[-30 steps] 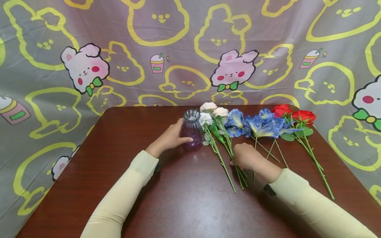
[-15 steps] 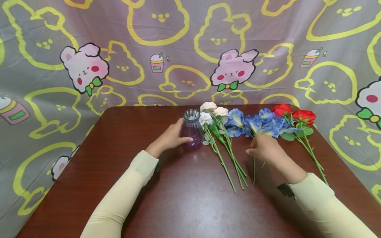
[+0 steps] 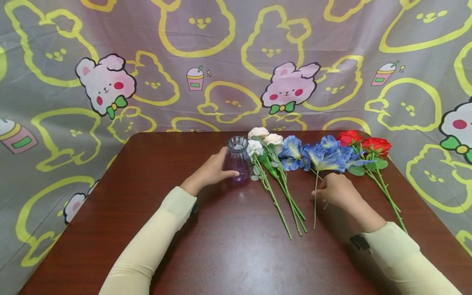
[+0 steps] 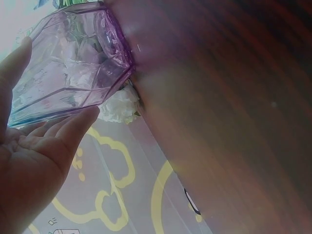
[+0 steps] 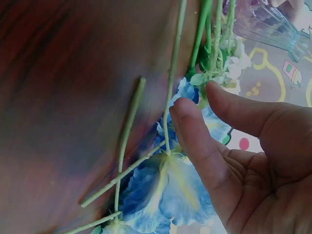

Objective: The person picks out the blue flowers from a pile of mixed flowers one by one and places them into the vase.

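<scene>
My left hand (image 3: 210,170) grips a clear glass vase (image 3: 237,162), grey-blue at the neck and purple at the base. It stands upright on the table. In the left wrist view, thumb and fingers hold opposite sides of the vase (image 4: 73,68). My right hand (image 3: 337,190) hovers at the stems of the blue flowers (image 3: 324,155). Its thumb and index finger are apart, with nothing pinched between them, in the right wrist view. One thin stem (image 5: 174,63) passes just beside the index fingertip. Part of the other blue flower stems is hidden behind this hand in the head view.
White and pale pink flowers (image 3: 273,139) lie between the vase and the blue ones, their green stems (image 3: 291,200) pointing toward me. Two red flowers (image 3: 376,145) lie at the right. The brown table (image 3: 221,246) ends at a patterned curtain (image 3: 228,61) behind.
My right hand has left the pale flowers' stems and moved right to the blue flowers' stems, then slightly back toward me. The left hand and vase have stayed still.
</scene>
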Demonstrator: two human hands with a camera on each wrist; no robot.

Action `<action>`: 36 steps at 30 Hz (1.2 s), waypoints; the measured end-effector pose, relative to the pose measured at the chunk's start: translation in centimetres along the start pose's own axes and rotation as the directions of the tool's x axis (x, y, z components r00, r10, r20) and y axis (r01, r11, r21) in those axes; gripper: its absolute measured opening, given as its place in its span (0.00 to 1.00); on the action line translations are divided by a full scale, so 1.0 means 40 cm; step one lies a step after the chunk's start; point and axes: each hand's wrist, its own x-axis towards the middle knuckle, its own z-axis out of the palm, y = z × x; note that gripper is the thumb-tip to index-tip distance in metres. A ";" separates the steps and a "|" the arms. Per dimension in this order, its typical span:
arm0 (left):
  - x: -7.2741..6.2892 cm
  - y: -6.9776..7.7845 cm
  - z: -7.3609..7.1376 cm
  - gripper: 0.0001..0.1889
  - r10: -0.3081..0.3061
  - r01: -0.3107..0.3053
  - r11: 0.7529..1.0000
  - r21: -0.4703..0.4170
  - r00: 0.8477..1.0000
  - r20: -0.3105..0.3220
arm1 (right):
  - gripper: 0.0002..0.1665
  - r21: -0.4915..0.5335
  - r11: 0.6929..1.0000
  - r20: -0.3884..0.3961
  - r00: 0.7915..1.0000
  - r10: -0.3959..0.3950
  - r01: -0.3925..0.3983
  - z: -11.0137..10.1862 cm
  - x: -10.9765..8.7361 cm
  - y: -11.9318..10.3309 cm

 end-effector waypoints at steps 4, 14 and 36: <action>-0.001 0.001 0.000 0.44 -0.002 0.002 1.000 -0.003 1.000 0.002 | 0.18 -0.004 1.000 0.017 1.000 0.015 -0.014 0.012 0.003 0.002; 0.000 0.001 0.001 0.44 -0.005 0.005 1.000 -0.011 1.000 0.003 | 0.22 -0.020 0.999 0.053 0.998 0.032 -0.030 0.032 0.009 0.005; 0.000 -0.002 -0.001 0.44 -0.001 0.001 1.000 0.002 1.000 0.001 | 0.15 0.024 1.000 -0.006 1.000 -0.016 0.017 0.036 -0.001 0.002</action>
